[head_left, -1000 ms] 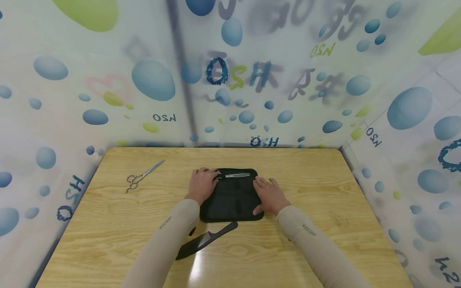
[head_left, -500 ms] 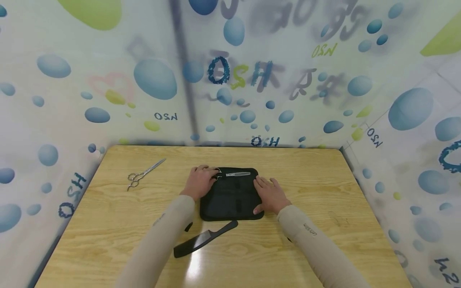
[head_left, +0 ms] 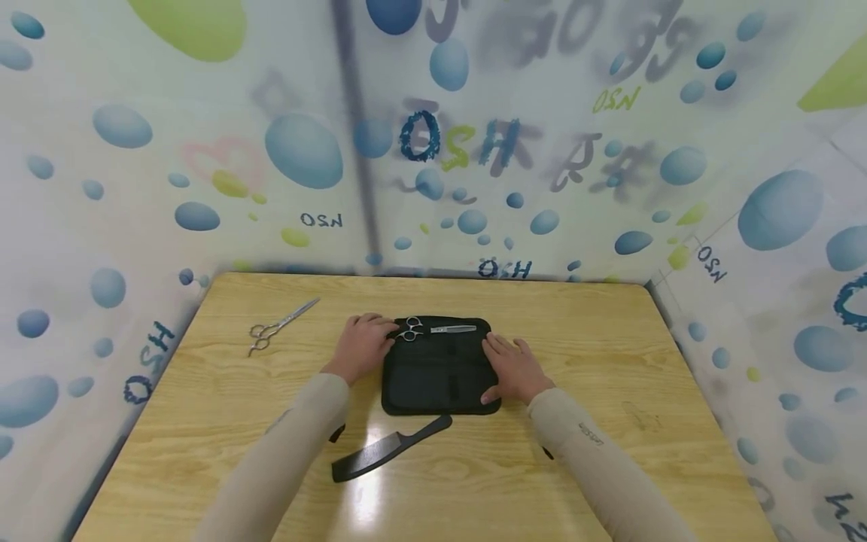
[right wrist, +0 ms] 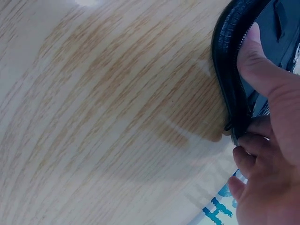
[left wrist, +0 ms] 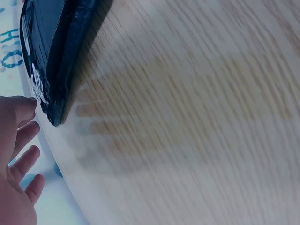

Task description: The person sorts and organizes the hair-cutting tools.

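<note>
A black zippered case (head_left: 440,376) lies spread on the wooden table. A pair of silver scissors (head_left: 410,331) sits along its upper part, the blade partly tucked under a dark strap. My left hand (head_left: 362,345) is at the case's upper left corner, fingers extended; in the left wrist view its fingertips reach close to the scissors' handles (left wrist: 38,84). Along the right edge of the case rests my right hand (head_left: 516,369). The right wrist view has its thumb (right wrist: 255,58) on the zipper rim, with the other fingers by the corner, partly hidden.
A second pair of silver scissors (head_left: 281,326) lies at the table's back left. In front of the case is a black comb (head_left: 379,454) with a handle. Patterned walls (head_left: 433,188) stand behind the table (head_left: 582,324) and at its sides.
My left hand has drawn back leftward from the scissors in the case, uncovering their handles. My right hand stays on the case's right edge. The view has shifted slightly.
</note>
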The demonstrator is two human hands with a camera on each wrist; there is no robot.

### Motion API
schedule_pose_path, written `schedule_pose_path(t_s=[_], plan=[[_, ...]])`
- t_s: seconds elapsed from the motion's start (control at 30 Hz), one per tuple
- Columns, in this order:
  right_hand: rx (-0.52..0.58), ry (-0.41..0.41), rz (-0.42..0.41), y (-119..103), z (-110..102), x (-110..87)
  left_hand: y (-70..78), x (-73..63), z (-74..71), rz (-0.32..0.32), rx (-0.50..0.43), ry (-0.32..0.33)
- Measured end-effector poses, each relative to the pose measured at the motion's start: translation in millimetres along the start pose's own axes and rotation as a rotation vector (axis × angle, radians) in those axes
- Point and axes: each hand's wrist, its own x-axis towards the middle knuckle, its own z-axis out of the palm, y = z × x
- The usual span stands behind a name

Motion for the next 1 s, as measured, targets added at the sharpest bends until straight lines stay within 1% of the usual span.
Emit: schedule_pose_path(t_s=[0.1,0.17,0.33,0.43,0.53,0.63,0.73,0.8,0.9,0.97,1.0], plan=[[0.008,-0.004,0.006,1,-1,-1.3,-6.2,-2.8,0.6,0.006,0.004,0.025],[0.012,-0.003,0.004,2,-1,-1.9,-11.3,-5.4,-0.2,-0.002,-0.004,0.042],[0.025,0.001,-0.005,5,-1,-3.2,-27.5,-14.1,-5.7,-0.044,-0.024,0.101],[0.043,0.015,-0.013,8,-1,-4.2,-41.0,-20.1,-7.5,-0.068,-0.033,0.128],[0.065,0.041,-0.022,10,-3,-4.8,-56.4,-26.3,-8.5,-0.102,-0.032,0.123],[0.068,0.084,-0.028,12,-5,-5.8,-71.5,-32.5,-9.9,-0.152,-0.019,0.1],[0.073,0.127,-0.016,14,-6,-7.0,-85.2,-38.3,-12.9,-0.205,-0.007,0.083],[0.087,0.154,-0.006,15,-6,-7.9,-93.3,-41.7,-15.4,-0.232,0.004,0.087],[0.105,0.191,-0.001,16,-6,-9.7,-102.6,-46.0,-20.7,-0.269,0.034,0.097],[0.105,0.215,-0.001,17,-6,-11.1,-107.2,-48.2,-24.2,-0.308,0.045,0.079],[0.101,0.228,-0.003,17,-5,-11.9,-108.9,-49.4,-26.0,-0.327,0.056,0.06]])
